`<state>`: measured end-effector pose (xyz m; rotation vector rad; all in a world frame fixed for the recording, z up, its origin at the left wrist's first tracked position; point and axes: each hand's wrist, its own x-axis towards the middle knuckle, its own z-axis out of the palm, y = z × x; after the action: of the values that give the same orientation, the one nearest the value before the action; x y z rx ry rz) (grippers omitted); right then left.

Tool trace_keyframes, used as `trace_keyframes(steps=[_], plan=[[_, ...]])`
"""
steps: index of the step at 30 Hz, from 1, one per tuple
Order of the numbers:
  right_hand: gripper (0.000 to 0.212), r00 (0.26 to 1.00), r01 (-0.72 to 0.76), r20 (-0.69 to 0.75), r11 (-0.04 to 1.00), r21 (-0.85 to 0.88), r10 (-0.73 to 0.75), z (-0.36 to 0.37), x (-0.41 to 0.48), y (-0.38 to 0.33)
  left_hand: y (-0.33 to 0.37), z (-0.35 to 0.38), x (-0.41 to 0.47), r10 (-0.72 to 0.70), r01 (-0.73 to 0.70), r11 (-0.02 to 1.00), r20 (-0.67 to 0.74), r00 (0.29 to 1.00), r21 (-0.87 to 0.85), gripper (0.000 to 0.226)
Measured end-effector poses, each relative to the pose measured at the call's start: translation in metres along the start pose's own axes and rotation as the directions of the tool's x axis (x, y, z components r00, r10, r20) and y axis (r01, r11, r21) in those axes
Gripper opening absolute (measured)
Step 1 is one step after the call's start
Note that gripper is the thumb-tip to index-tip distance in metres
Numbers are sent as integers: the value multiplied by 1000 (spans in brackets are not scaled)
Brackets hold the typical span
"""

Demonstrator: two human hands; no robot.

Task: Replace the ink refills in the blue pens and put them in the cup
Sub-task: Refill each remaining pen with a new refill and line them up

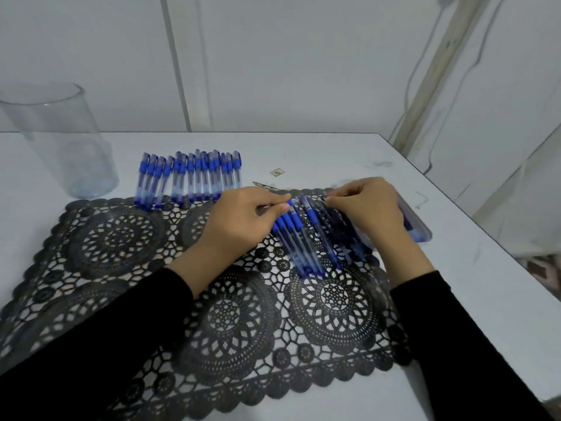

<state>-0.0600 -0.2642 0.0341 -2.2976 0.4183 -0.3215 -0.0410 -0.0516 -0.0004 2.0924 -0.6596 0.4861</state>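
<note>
A row of several blue pens [189,177] lies at the back of the black lace mat [230,317]. A second bunch of blue pens [299,244] lies slanted on the mat between my hands. My left hand [243,220] pinches the top end of one pen of this bunch with thumb and forefinger. My right hand [367,208] rests on the right side of the same bunch with its fingertips closed at the pens' upper ends; what they grip is hidden. A clear empty cup [57,141] stands at the far left on the white table.
A clear plastic case [416,223] with blue contents lies under my right hand's far side. A small paper scrap [277,172] and a thin metal piece [264,185] lie behind the mat. The table's right edge [485,235] is close, with a wall behind.
</note>
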Motion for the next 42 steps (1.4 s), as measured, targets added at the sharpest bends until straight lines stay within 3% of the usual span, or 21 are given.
trace_keyframes(steps=[3,6,11,16,19,22,29,37,42], plan=[[8,1000,5,18,974,-227,-1,8,-2,-2,1,9,3,4,-5,999,19,1000,48,21],[8,1000,26,12,948,-316,-23,12,-4,-4,2,9,3,33,-34,997,25,999,73,21],[9,997,69,40,947,-314,-59,9,-7,-4,2,11,2,14,-17,998,37,999,65,21],[9,993,107,-56,994,-26,-108,-21,3,5,9,18,5,-38,37,999,36,999,12,21],[7,990,103,-102,994,44,-98,-42,11,20,17,25,10,-70,70,998,47,996,7,21],[8,989,93,-111,995,-21,-95,-54,17,37,24,35,14,-67,67,998,62,996,2,22],[9,992,126,24,974,-190,-124,-38,20,44,21,47,13,21,-21,1000,44,999,1,20],[20,990,136,36,856,-498,-137,-22,11,30,16,46,9,67,-67,997,12,998,-26,19],[21,995,89,7,893,-441,-96,-20,10,29,17,44,9,64,-64,995,-7,998,-73,19]])
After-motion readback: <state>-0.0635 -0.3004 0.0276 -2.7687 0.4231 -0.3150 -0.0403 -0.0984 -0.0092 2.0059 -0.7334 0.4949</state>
